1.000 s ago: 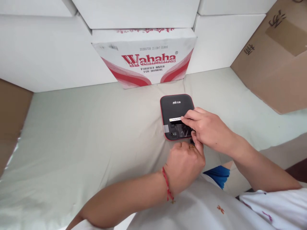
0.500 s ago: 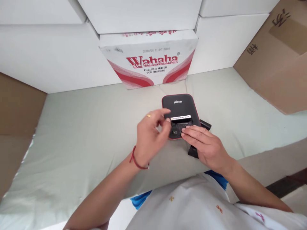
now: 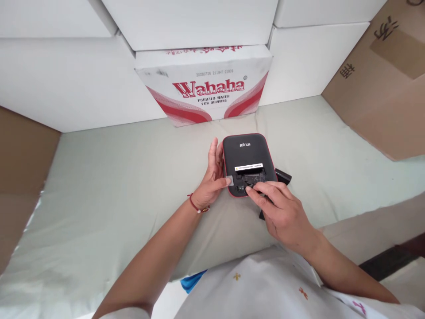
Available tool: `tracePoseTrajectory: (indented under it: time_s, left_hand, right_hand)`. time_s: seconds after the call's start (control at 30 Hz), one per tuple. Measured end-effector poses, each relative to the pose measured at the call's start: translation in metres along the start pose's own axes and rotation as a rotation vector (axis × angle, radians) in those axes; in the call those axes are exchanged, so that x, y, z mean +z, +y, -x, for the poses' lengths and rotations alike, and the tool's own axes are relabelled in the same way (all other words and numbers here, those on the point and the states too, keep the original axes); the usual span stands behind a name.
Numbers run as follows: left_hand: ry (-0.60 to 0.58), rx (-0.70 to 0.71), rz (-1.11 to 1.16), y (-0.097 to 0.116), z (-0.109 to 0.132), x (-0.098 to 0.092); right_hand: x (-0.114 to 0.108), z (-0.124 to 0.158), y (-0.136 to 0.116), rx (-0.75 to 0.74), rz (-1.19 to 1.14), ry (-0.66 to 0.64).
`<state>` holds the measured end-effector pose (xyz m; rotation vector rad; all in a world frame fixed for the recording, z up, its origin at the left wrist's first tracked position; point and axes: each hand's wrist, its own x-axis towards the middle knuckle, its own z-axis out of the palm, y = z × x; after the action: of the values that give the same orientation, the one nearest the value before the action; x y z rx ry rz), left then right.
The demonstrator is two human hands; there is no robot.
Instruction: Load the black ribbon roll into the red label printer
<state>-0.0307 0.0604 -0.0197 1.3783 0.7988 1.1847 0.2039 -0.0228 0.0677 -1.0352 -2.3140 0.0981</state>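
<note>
A small black device with a red rim [image 3: 248, 155] lies flat on the pale cloth, its near compartment uncovered and a white label above the opening. My left hand [image 3: 212, 179] cups the device's left edge, fingers stretched along the side and thumb pressing near a grey tab. My right hand [image 3: 280, 212] rests at the near right corner with its fingertips in the open compartment. A black cover piece [image 3: 282, 177] lies under and beside my right hand, partly hidden.
A white and red "Wahaha" water carton [image 3: 204, 84] stands just behind the device, with plain white boxes [image 3: 66, 84] stacked around it. Brown cardboard boxes [image 3: 381, 84] flank the right and left edges. The pale green cloth [image 3: 116, 186] covers the surface.
My left hand has come down from mid-air onto the device's left side. My right hand shifted its fingertips into the open compartment. The black cover now lies off to the right.
</note>
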Motion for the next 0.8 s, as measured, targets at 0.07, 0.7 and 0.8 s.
tracePoseTrajectory:
  time_s: [0.07,0.7,0.8]
  left_hand:
    - [0.009,0.020,0.011,-0.004,0.000,0.000]
    - [-0.024,0.066,0.021,-0.024,-0.005,-0.002]
    - [-0.039,0.072,0.057,-0.025,-0.007,-0.002]
  right_hand:
    - [0.000,-0.002,0.000,-0.003,0.001,0.003]
    - [-0.022,-0.111,0.066,0.117,0.010,-0.429]
    - [-0.006,-0.133,0.063,0.143,0.280,-0.638]
